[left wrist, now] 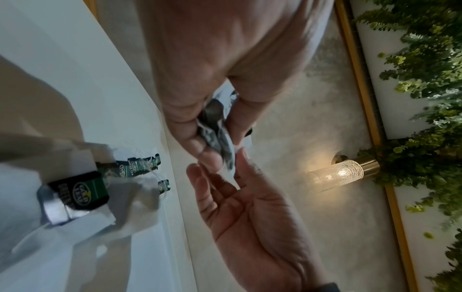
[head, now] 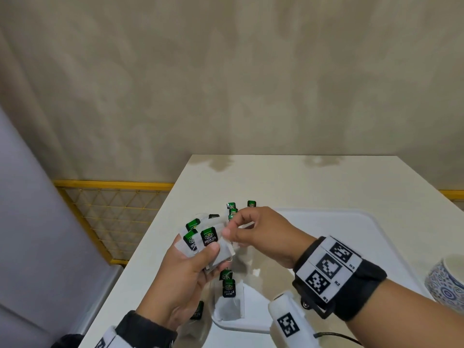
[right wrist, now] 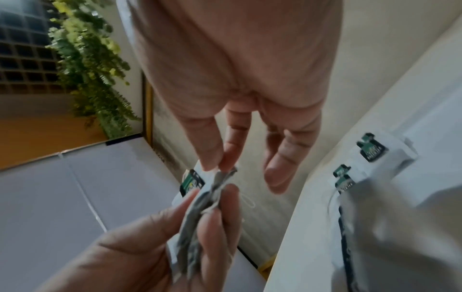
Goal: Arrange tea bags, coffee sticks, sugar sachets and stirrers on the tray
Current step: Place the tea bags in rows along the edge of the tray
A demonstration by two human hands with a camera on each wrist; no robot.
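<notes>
Blur smears both wrist views, so the tea bags there read only as grey crumpled paper. Left hand holds a fanned stack of tea bags above the bench, thumb pressed over the top one; its grip is curled round the stack, and how many bags it holds cannot be counted. Right hand meets the stack from the tray side, thumb and forefinger pinching the edge of one bag, the other fingers loosely bent. The white tray lies on the bench just beyond the hands; its near-right part is hidden by the right forearm and wrist band. More tea bags lie on the tray's near-left corner and in a cluster at its far-left edge, partly hidden behind the right hand. Tags are green and black; "GREEN TEA" can be read, and a round logo seems to say "GOLD LEAF", though small. A patterned blue cup is cut off at the tray's right.
</notes>
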